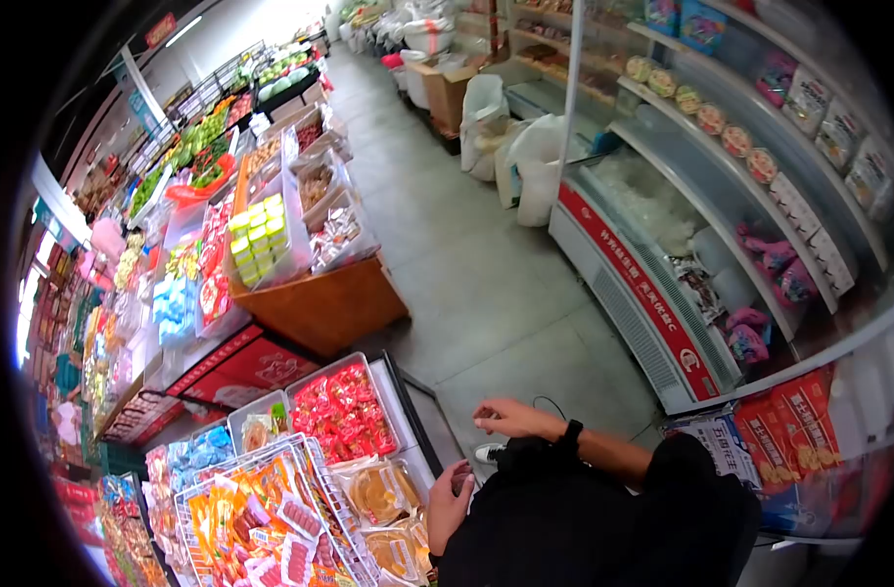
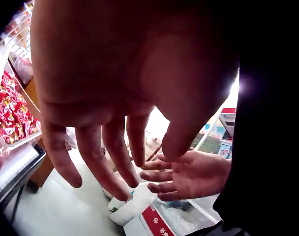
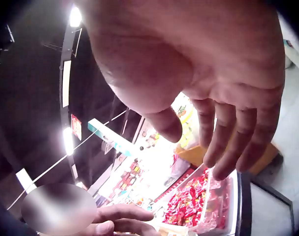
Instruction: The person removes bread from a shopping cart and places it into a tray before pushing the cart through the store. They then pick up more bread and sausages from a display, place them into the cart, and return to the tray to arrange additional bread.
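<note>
The left hand [image 1: 450, 509] hangs beside packs of round flat food [image 1: 383, 491], its fingers loosely bent and holding nothing. Ahead of it the right hand [image 1: 513, 418] is held over the aisle floor, empty, with a dark band on its wrist. In the left wrist view the left hand [image 2: 110, 98] has relaxed, spread fingers, and the right hand [image 2: 198, 176] shows beyond its thumb. The right wrist view has the right hand [image 3: 203, 83] with fingers hanging loose above a bin of red-wrapped sweets [image 3: 188, 201]; fingers of the left hand [image 3: 127, 219] show low down.
A wire basket [image 1: 315, 460] of orange packets and a bin of red sweets [image 1: 344, 411] stand at the left. Produce bins line the aisle farther on. On the right are a chest freezer [image 1: 633, 284] with shelves above it, and red packets [image 1: 789, 426]. White sacks [image 1: 540, 166] stand beyond.
</note>
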Motion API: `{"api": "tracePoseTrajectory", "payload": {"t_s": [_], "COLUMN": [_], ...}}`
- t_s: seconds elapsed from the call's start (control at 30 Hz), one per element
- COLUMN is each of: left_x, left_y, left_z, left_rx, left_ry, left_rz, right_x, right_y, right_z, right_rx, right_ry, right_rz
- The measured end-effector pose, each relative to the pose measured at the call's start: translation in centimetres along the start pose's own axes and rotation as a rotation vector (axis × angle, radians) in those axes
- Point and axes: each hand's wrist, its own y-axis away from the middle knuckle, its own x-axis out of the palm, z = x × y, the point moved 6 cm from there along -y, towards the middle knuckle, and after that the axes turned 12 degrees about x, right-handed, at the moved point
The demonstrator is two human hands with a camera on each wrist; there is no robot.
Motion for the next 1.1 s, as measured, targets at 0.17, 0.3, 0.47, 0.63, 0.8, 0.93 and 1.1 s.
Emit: {"api": "tracePoseTrajectory", "payload": {"t_s": [0.17,0.3,0.47,0.63,0.8,0.93,1.1], "left_x": [2.2,3.1,4.3,1.8,-2.7,-3.6,-1.7], "left_y": [0.3,0.6,2.5,5.6,6.7,1.0,-9.1], "left_z": [4.1,4.5,5.5,5.2,6.3,-2.8,-0.6], "left_rx": [0.017,0.045,-0.002,-0.083,-0.199,-0.221,-0.180], "left_ry": [0.119,0.213,0.311,0.014,0.018,-0.471,-0.313], "left_rz": [0.017,-0.058,-0.215,-0.253,-0.498,-0.335,-0.292], "right_x": [-1.9,-2.0,-2.4,-0.2,-2.2,-7.7,-16.1], "right_y": [6.4,9.4,10.1,4.4,2.4,1.1,2.9], "right_z": [-3.8,-7.0,-8.3,-6.6,-1.1,-2.9,-6.2], "right_rx": [0.125,0.170,0.175,-0.057,-0.170,-0.176,-0.149], "right_ry": [-0.010,0.044,0.066,0.207,0.096,0.062,0.008], "right_rz": [-0.130,-0.272,-0.268,-0.157,-0.006,-0.120,-0.347]}}
